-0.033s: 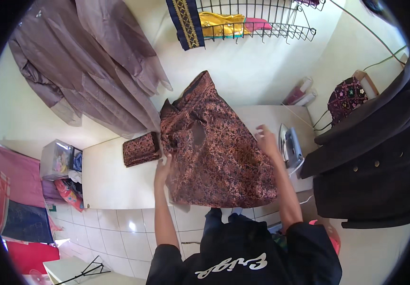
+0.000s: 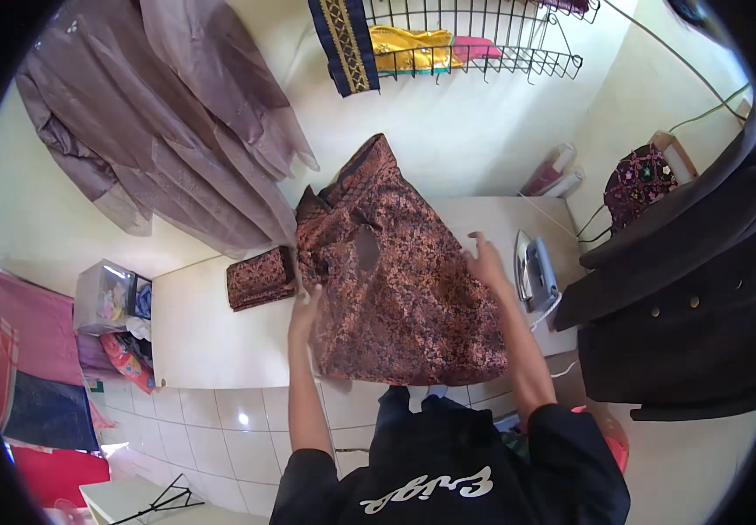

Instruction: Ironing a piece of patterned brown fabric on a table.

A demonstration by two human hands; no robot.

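Note:
A large patterned cloth [image 2: 421, 302] in dark brown and copper, with a small floral print, lies spread on the white table, its far corner rising toward the wall. A dark oval patch or opening shows near its middle. My left hand [image 2: 304, 313] rests at the cloth's left edge, fingers stretched out and touching it. On the cloth's right edge lies my right hand [image 2: 486, 264], its fingers apart and the index finger reaching outward. A folded bundle of the same fabric [image 2: 259, 278] sits just left of the cloth. To the right of my right hand an iron [image 2: 537, 271] lies on the table.
The table [image 2: 203, 341] stands against the wall. A brownish garment [image 2: 176, 114] hangs at the far left, and dark clothes [image 2: 680, 324] hang close on the right. A wire rack [image 2: 518, 54] is overhead. A clear box [image 2: 102, 296] stands past the left end.
My right hand has shifted slightly left, onto the cloth's right edge. My left hand stays at the left edge, and the cloth lies almost as before.

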